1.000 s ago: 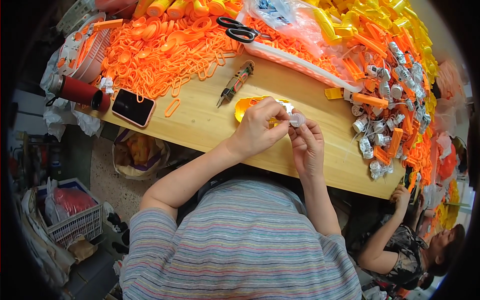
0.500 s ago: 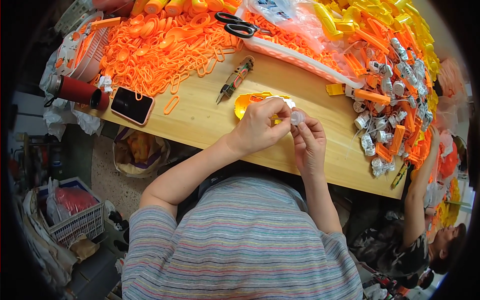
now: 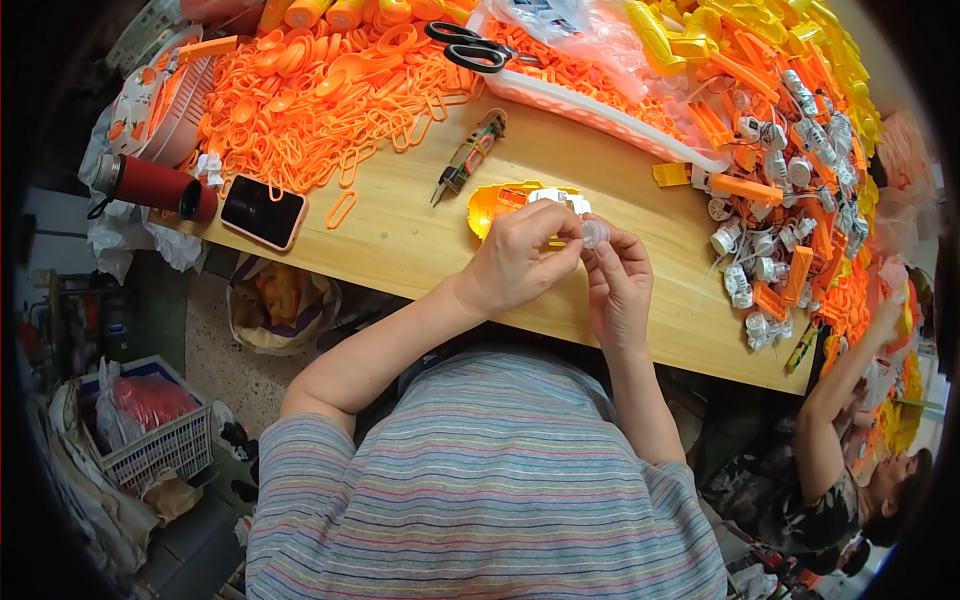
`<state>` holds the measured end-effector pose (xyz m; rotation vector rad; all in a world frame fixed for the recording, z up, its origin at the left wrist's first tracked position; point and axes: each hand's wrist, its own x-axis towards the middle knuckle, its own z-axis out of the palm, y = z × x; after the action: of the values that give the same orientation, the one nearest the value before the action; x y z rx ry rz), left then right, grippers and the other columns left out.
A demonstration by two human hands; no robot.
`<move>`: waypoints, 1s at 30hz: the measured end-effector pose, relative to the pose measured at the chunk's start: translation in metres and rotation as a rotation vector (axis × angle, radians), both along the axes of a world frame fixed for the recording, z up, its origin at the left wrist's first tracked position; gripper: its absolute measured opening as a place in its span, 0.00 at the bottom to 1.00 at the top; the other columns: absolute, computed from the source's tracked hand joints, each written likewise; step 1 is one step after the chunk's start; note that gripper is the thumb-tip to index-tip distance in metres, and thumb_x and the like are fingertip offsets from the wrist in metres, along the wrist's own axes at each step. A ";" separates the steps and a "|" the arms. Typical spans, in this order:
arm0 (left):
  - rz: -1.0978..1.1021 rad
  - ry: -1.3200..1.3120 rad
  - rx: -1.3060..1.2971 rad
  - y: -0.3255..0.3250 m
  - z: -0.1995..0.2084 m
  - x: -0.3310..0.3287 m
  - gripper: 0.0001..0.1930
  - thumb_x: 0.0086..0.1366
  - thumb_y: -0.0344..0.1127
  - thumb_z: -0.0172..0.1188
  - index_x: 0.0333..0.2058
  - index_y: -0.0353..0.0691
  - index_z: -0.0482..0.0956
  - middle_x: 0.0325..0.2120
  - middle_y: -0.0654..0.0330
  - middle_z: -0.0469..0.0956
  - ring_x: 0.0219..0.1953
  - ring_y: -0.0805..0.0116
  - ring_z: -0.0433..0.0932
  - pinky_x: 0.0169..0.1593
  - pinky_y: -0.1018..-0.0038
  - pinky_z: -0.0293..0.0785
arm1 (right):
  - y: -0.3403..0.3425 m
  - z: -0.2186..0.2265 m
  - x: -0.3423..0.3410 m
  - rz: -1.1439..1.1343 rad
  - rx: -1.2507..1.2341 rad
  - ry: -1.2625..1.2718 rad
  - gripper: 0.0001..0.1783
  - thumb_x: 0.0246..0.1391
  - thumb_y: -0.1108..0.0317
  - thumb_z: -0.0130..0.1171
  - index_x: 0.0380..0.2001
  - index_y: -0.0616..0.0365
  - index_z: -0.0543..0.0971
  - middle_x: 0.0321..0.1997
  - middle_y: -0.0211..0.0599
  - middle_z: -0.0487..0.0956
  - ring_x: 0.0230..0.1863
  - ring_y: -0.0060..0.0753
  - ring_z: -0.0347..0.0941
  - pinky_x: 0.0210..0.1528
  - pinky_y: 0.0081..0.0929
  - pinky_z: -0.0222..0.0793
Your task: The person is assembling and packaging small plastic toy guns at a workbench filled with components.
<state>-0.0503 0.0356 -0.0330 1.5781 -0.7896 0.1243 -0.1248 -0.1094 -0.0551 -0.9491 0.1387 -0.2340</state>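
Above the wooden table (image 3: 400,245), a clear round piece (image 3: 595,233) in right fingers' (image 3: 609,260) grip; left fingers (image 3: 556,265) beside it, hold unclear.

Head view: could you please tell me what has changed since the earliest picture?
The co-worker's hand has moved up and rightward in the picture, away from the table corner. Right hand still holds the clear round piece; phone stayed.

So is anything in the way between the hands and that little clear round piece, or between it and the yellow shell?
Nothing visible separates the right hand from the clear round piece it holds. In this view the left hand comes between that piece and the yellow shell, partly covering the shell.
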 end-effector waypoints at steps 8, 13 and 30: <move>0.020 0.029 0.052 0.003 -0.001 -0.007 0.06 0.58 0.26 0.62 0.31 0.31 0.75 0.28 0.50 0.78 0.31 0.58 0.80 0.37 0.68 0.76 | 0.005 0.002 -0.002 -0.040 -0.052 -0.009 0.23 0.61 0.75 0.58 0.58 0.64 0.70 0.52 0.41 0.76 0.54 0.29 0.73 0.60 0.31 0.69; 0.023 0.054 0.038 0.002 -0.002 -0.008 0.05 0.59 0.26 0.61 0.31 0.32 0.75 0.27 0.50 0.77 0.31 0.55 0.80 0.36 0.66 0.76 | 0.002 -0.005 -0.003 -0.023 -0.097 0.003 0.21 0.60 0.75 0.58 0.57 0.64 0.73 0.53 0.40 0.77 0.54 0.30 0.73 0.60 0.32 0.69; -0.148 0.194 -0.111 0.001 -0.005 -0.007 0.16 0.57 0.27 0.66 0.44 0.33 0.76 0.37 0.51 0.80 0.40 0.58 0.81 0.42 0.68 0.78 | 0.011 0.015 0.004 -0.229 -0.564 -0.075 0.13 0.53 0.79 0.65 0.42 0.61 0.76 0.41 0.33 0.76 0.42 0.22 0.73 0.48 0.21 0.71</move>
<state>-0.0570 0.0365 -0.0381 1.3984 -0.7313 -0.0906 -0.1209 -0.0981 -0.0402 -1.4845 0.1136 -0.5379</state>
